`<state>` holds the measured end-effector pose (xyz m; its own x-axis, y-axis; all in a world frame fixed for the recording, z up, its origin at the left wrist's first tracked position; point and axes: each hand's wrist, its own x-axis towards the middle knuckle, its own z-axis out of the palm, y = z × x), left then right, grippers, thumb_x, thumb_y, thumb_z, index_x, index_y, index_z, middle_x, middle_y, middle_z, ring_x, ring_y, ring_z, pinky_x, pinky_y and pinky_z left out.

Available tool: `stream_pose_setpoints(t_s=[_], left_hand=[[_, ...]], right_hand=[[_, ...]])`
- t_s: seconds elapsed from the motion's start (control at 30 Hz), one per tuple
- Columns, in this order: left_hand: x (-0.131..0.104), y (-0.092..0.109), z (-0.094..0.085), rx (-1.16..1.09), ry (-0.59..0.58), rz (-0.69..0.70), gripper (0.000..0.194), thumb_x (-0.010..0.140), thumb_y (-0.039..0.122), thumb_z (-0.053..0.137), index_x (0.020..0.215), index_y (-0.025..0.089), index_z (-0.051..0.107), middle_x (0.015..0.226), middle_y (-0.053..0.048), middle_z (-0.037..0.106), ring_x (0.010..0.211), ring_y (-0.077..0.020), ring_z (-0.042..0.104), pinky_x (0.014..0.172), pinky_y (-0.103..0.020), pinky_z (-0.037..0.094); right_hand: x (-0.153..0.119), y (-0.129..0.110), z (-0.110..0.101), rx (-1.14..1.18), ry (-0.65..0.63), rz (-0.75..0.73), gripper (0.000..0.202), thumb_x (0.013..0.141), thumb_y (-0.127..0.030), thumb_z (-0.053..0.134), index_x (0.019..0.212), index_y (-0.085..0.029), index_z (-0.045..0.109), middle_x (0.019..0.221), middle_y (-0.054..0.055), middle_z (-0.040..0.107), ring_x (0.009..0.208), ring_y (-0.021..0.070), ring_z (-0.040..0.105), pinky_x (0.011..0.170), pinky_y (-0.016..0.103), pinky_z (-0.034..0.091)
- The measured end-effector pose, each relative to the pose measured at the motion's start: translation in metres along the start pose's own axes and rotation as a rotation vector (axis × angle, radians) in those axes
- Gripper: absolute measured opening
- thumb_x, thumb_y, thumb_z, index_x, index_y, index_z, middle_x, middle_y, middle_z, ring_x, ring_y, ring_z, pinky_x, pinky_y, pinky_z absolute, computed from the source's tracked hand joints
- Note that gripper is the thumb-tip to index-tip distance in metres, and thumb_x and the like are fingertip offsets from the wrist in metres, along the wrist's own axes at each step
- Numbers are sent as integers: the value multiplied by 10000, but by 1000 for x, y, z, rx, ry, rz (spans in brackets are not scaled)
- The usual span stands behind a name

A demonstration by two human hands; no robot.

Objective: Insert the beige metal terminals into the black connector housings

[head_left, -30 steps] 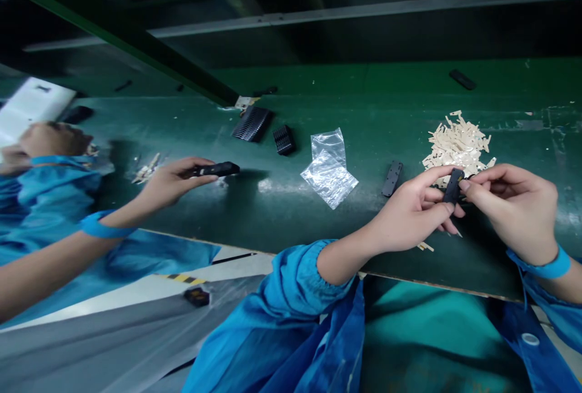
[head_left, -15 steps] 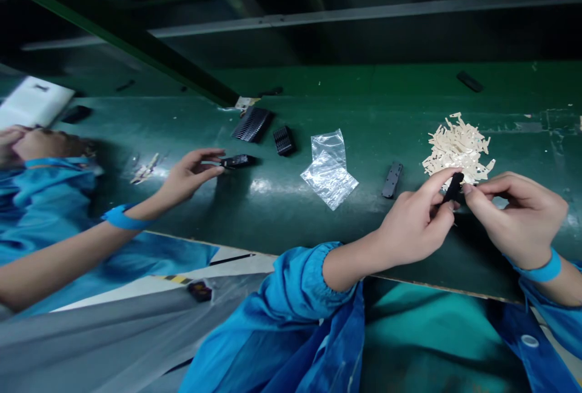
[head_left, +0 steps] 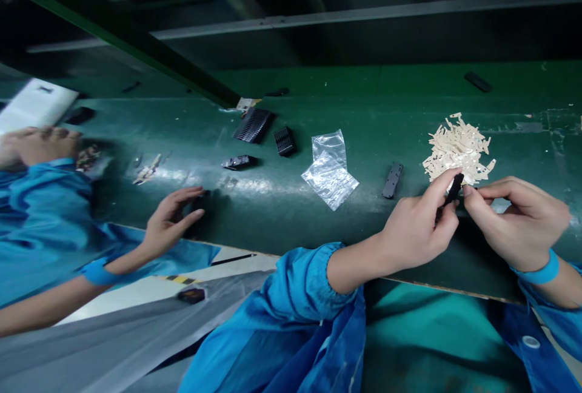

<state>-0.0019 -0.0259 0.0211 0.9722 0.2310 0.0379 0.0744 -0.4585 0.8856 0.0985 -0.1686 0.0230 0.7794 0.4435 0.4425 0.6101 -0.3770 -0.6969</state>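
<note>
Between thumb and fingers, my left hand (head_left: 421, 223) grips a small black part (head_left: 453, 189), tilted over the near edge of the pile. My right hand (head_left: 522, 217) is pinched at the part's right side, and whatever is between its fingertips is too small to make out. Just behind both hands lies a heap of cream-coloured flat pieces (head_left: 458, 147). A dark grey oblong piece (head_left: 392, 180) rests on the green table (head_left: 273, 217) left of my left hand.
Clear plastic bags (head_left: 330, 171) lie mid-table, with black ribbed parts (head_left: 253, 125) and a black piece (head_left: 239, 162) farther left. Another person's hand (head_left: 170, 220) is near the front edge. More hands (head_left: 43, 144) are at far left. A green post (head_left: 182, 68) slants down behind.
The other person's hand has left the black piece and moved left and nearer the front edge. My hands have barely moved, still at the black part.
</note>
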Motion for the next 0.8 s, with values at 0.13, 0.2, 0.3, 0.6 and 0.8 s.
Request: stream_pose_setpoints(t_s=[0.13, 0.2, 0.3, 0.6, 0.8], left_hand=[[0, 0, 0, 27, -7, 8, 584, 998, 251, 457, 1571, 138, 435, 709, 30, 681, 595, -138, 618, 621, -256, 501], [0, 0, -1, 39, -13, 9, 582, 999, 252, 457, 1570, 140, 435, 716, 28, 691, 598, -139, 626, 622, -256, 507], [-1, -1, 0, 52, -6, 24, 583, 1008, 258, 446, 1581, 153, 422, 728, 20, 708, 624, -148, 654, 645, -260, 533], [-1, -6, 3, 99, -7, 63, 581, 1017, 253, 434, 1585, 136, 407, 852, -35, 780, 690, -168, 709, 689, -289, 571], [2, -4, -1, 82, -28, 60, 567, 1013, 246, 433, 1569, 138, 414, 952, -58, 802, 737, -168, 722, 724, -297, 569]], right_hand=[[0, 1, 0, -13, 1, -27, 200, 855, -204, 774, 725, -307, 663, 642, -11, 689, 569, 213, 629, 544, 380, 478], [1, 0, 0, -18, 8, -23, 205, 853, -204, 773, 716, -309, 662, 637, -14, 687, 561, 212, 626, 546, 381, 475], [2, -1, 0, -16, 12, -11, 213, 861, -214, 765, 707, -311, 656, 629, -15, 684, 556, 215, 622, 542, 383, 465], [4, -3, 0, 14, -15, -1, 215, 866, -192, 767, 717, -290, 646, 630, -10, 669, 578, 204, 614, 559, 373, 465], [12, 0, -4, 110, -88, 80, 148, 857, -195, 770, 765, -285, 698, 705, -2, 690, 625, 196, 621, 583, 360, 507]])
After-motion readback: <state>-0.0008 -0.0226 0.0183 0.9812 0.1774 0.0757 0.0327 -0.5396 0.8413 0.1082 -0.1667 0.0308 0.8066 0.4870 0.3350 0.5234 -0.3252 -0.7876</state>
